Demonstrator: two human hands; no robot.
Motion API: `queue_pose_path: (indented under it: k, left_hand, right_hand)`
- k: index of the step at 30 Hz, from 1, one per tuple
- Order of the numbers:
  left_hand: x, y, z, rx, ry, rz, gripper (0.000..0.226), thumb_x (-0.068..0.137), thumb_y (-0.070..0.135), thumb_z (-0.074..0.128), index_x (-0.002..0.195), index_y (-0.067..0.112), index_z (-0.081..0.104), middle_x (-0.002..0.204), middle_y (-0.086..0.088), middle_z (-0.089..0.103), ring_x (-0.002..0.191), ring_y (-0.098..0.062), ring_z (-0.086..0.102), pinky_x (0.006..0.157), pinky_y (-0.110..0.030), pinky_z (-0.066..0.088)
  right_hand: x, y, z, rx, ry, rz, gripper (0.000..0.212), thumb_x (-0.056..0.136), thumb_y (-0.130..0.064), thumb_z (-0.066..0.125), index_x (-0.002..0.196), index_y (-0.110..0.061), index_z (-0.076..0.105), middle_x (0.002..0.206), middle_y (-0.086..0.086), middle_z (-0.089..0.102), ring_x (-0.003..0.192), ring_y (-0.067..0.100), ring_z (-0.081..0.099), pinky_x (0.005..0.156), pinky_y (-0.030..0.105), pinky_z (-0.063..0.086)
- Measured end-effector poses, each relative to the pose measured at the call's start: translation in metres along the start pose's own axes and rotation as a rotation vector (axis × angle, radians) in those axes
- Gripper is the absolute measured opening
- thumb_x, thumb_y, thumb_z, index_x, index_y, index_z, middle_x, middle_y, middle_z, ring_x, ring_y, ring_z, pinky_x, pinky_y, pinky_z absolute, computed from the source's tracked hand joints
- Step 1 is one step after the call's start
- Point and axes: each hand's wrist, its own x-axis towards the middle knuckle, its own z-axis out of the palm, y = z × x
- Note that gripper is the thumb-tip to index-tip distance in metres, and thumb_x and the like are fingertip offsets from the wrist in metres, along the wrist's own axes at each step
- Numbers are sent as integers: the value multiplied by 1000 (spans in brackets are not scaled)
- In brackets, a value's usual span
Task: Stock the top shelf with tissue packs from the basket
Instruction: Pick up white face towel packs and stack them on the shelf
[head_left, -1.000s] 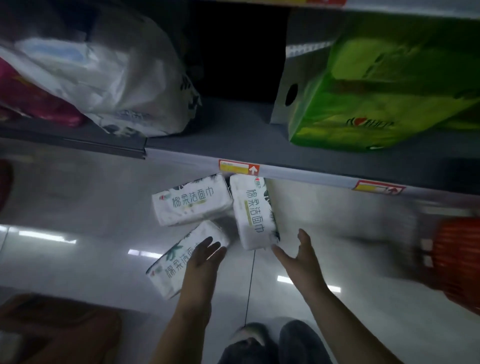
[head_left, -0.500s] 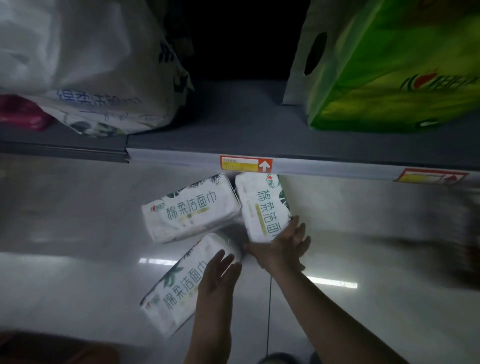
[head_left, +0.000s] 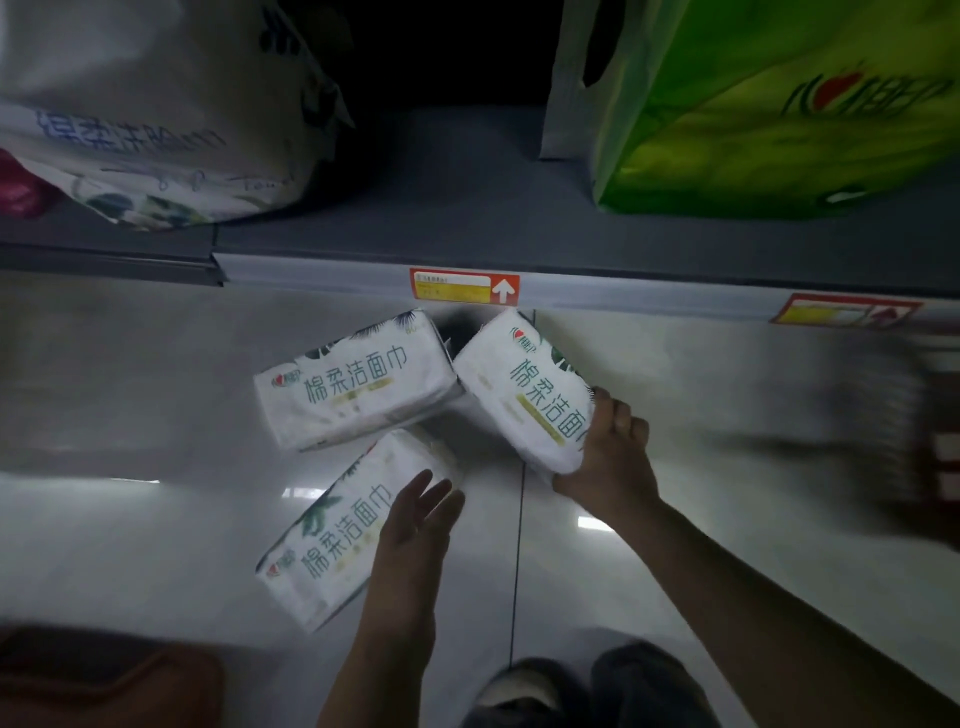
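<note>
The right pack (head_left: 519, 384) was on the floor (head_left: 130, 415), tilted, and the right hand (head_left: 608, 452) held it. The fingers were curled round its near right corner, at about 4 o'clock on the pack.

The far pack (head_left: 353, 379) lay on the floor at 9 o'clock from it, just beside it. The near pack (head_left: 337, 530) lay at 7 o'clock from the right pack, with its top end close to the other two.

The left hand (head_left: 415, 525) was flat, with straight fingers, and held nothing. Its fingertips were over the near pack's top right end. The two hands were apart.

At 12 o'clock from the packs was a grey shelf (head_left: 467, 218) with a red tag (head_left: 464, 286) on its edge. A white bag (head_left: 156, 104) sat on the shelf at 11 o'clock and a green bag (head_left: 779, 104) at 1 o'clock.

At 3 o'clock was a dark blur (head_left: 930, 441), maybe the basket. A shoe (head_left: 519, 691) showed at 6 o'clock.
</note>
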Motion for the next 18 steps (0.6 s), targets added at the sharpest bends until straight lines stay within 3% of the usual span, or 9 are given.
queue_pose_path:
  k: [3,8,10,11,13,15,16,18]
  left_hand:
    - [-3,-6,7,-17,-18,-20,61,60,47,69,118,35,54,126,5,61,117,-12,55,92,-31,42]
    - [0,-13,11,-120,-40,-28,60,59,37,71,116,28,56,126,0,62,121,-17,56,104,-41,41]
    - [-3,-7,10,-153,-56,-23,60,61,35,71,118,26,53,127,-3,61,125,-24,53,97,-42,45]
    - [-5,-3,9,-167,-83,-29,71,54,38,78,120,25,52,127,-3,60,124,-27,52,90,-42,48]
    - [-12,4,10,-174,-153,-59,116,27,52,91,129,19,48,127,-4,58,121,-31,52,81,-42,51]
    - [-20,13,13,-152,-180,-105,141,17,60,91,141,17,39,135,-4,52,124,-31,51,81,-44,53]
    - [-24,16,14,-143,-186,-116,140,22,59,92,144,19,36,139,-3,50,125,-29,51,82,-45,55]
    - [-29,18,14,-132,-190,-125,117,42,49,91,143,21,38,139,-3,54,121,-25,57,83,-46,56]
  right_hand:
    - [0,18,-17,-112,-18,-77,104,58,-31,84,141,-10,24,131,11,37,117,29,33,86,35,42]
    - [-10,44,-46,-196,-36,-167,98,59,-31,83,139,-9,32,127,9,45,117,25,38,87,31,43]
    - [-19,52,-57,-182,-39,-215,95,57,-28,83,137,-10,36,126,7,48,115,23,40,84,28,43]
    - [-25,55,-63,-162,-46,-232,94,57,-26,83,136,-11,37,126,5,48,115,22,39,83,27,43]
    - [-36,57,-73,-140,-60,-288,91,58,-24,82,136,-14,37,127,2,47,115,17,36,84,24,43]
    - [-46,56,-83,-143,-67,-363,88,60,-24,79,137,-18,35,128,-2,45,115,12,33,87,23,46]
    - [-51,54,-88,-150,-75,-399,87,61,-24,77,137,-19,35,128,-4,44,115,9,31,87,22,45]
    - [-62,50,-98,-166,-91,-468,86,61,-24,76,137,-21,35,128,-7,43,114,6,30,86,19,44]
